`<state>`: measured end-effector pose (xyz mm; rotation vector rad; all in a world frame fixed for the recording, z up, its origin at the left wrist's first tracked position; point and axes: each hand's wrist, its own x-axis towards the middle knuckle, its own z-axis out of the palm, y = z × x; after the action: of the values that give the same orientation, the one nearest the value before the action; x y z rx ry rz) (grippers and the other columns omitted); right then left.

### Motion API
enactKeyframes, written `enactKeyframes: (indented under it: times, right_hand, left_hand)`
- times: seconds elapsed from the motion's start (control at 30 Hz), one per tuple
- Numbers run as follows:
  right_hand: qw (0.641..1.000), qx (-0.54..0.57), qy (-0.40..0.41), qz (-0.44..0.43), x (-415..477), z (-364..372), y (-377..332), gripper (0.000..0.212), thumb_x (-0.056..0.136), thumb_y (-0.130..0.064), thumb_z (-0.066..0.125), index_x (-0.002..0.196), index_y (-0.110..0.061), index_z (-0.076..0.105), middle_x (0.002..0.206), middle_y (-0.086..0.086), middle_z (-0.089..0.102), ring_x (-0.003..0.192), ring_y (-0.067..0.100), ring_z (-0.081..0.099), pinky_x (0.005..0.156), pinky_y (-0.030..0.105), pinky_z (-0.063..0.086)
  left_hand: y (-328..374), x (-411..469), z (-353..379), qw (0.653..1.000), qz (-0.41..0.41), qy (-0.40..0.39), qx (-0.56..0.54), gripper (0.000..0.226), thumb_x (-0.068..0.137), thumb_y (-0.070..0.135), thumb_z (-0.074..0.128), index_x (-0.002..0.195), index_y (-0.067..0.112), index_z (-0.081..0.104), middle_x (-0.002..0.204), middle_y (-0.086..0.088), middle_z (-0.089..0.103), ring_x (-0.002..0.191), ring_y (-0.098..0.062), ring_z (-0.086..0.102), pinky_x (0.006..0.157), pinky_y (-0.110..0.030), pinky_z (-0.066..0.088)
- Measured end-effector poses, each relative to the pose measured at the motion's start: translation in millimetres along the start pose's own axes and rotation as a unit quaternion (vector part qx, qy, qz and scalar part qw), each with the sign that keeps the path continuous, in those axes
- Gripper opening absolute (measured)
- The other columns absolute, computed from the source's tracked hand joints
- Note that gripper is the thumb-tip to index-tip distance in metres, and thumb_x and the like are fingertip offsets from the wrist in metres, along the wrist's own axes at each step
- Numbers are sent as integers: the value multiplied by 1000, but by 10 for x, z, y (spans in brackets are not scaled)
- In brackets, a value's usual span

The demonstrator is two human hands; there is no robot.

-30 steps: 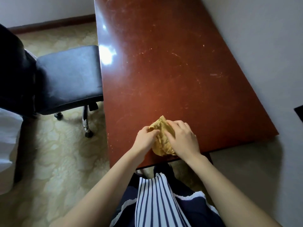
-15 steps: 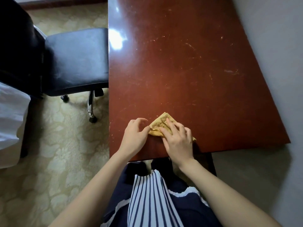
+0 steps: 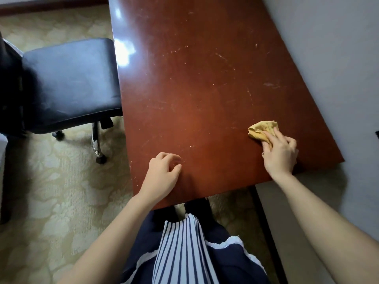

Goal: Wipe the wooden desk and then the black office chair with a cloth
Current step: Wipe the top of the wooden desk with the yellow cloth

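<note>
The reddish-brown wooden desk (image 3: 205, 78) fills the middle of the view, its top scratched and glossy. A crumpled yellow cloth (image 3: 260, 129) lies near the desk's near right corner. My right hand (image 3: 280, 154) presses flat on the cloth's near part, fingers spread over it. My left hand (image 3: 162, 175) rests on the desk near the front edge, fingers loosely curled, holding nothing. The black office chair (image 3: 67, 83) stands left of the desk, its seat touching the desk's left edge.
A grey wall (image 3: 338, 48) runs along the desk's right side. Patterned beige carpet (image 3: 61, 191) covers the floor. The chair's chrome leg and castors (image 3: 98, 144) stand near the desk's left edge. A white object (image 3: 2, 152) shows at the far left.
My right hand has slid the cloth from the near middle of the desk to the near right corner. My left hand has let go of the cloth and stayed near the front edge.
</note>
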<state>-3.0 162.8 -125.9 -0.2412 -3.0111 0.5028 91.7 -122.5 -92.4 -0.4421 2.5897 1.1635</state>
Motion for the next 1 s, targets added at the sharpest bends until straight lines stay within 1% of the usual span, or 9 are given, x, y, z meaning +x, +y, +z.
enactKeyframes:
  times: [0.07, 0.17, 0.3, 0.47, 0.57, 0.7, 0.77, 0.87, 1.0]
  right_hand:
    - [998, 5, 19, 52, -112, 79, -199, 31, 92, -21, 58, 123, -20, 63, 141, 0, 48, 109, 28, 43, 94, 42, 34]
    - [998, 17, 20, 56, -352, 202, -542, 32, 93, -22, 57, 124, -23, 62, 139, -1, 51, 106, 25, 43, 91, 40, 33]
    - [999, 35, 24, -11, -770, 343, -1010, 29, 88, -17, 64, 116, -22, 68, 128, 2, 60, 100, 28, 50, 83, 39, 35]
    - [990, 16, 7, -143, -1261, 465, -1408, 36, 76, -11, 77, 110, -20, 72, 116, 2, 67, 90, 28, 59, 76, 36, 43]
    - [957, 27, -36, -288, -1569, 507, -1413, 38, 73, -13, 79, 109, -20, 71, 121, -1, 65, 94, 23, 59, 76, 36, 45]
    - [892, 27, -109, -437, -1773, 441, -1185, 29, 84, -19, 64, 112, -21, 70, 125, -1, 62, 106, 20, 53, 79, 38, 47]
    - [855, 7, -133, -502, -1684, 367, -1104, 35, 76, -13, 75, 111, -18, 71, 125, 1, 63, 107, 22, 55, 78, 38, 50]
    - [822, -18, -168, -544, -1395, 234, -1117, 50, 60, -4, 86, 106, -17, 72, 120, 2, 65, 106, 21, 56, 76, 35, 52]
    - [830, -13, -183, -526, -1037, 207, -1315, 42, 64, -2, 83, 104, -14, 73, 117, 6, 67, 94, 29, 65, 70, 41, 53]
  left_hand:
    - [-65, -1, -94, 1000, 17, -11, 13, 18, 90, 21, 56, 106, 23, 65, 113, 5, 54, 112, -20, 45, 84, -18, 24]
    - [-153, -13, -226, 998, 34, -18, 43, 28, 89, 23, 59, 117, 22, 59, 123, 4, 51, 118, -21, 39, 87, -19, 24]
    - [-329, -27, -410, 996, 38, 10, 79, 50, 84, 28, 65, 131, 23, 48, 139, 0, 39, 127, -23, 34, 103, -36, 27]
    - [-603, -12, -551, 996, -9, 13, 93, 79, 82, 35, 67, 147, 20, 25, 157, -9, 10, 143, -27, 11, 115, -51, 11]
    - [-796, -39, -593, 996, -20, -12, 81, 100, 77, 41, 71, 151, 22, 5, 158, -8, -5, 145, -24, 2, 114, -55, 6]
    - [-1046, -99, -612, 992, 9, -78, 96, 121, 71, 50, 74, 149, 25, -14, 158, 0, -16, 145, -19, -6, 113, -56, 0]
    - [-1133, -125, -625, 989, 21, -105, 104, 125, 69, 53, 75, 148, 26, -18, 157, 4, -19, 145, -18, -9, 113, -55, -1]
    - [-1218, -143, -636, 982, 27, -132, 133, 128, 68, 54, 76, 146, 29, -22, 156, 6, -23, 145, -21, -11, 113, -57, -1]
    - [-1288, -196, -623, 983, -14, -122, 139, 127, 69, 51, 77, 146, 30, -22, 157, 2, -17, 145, -25, -8, 112, -58, 1]
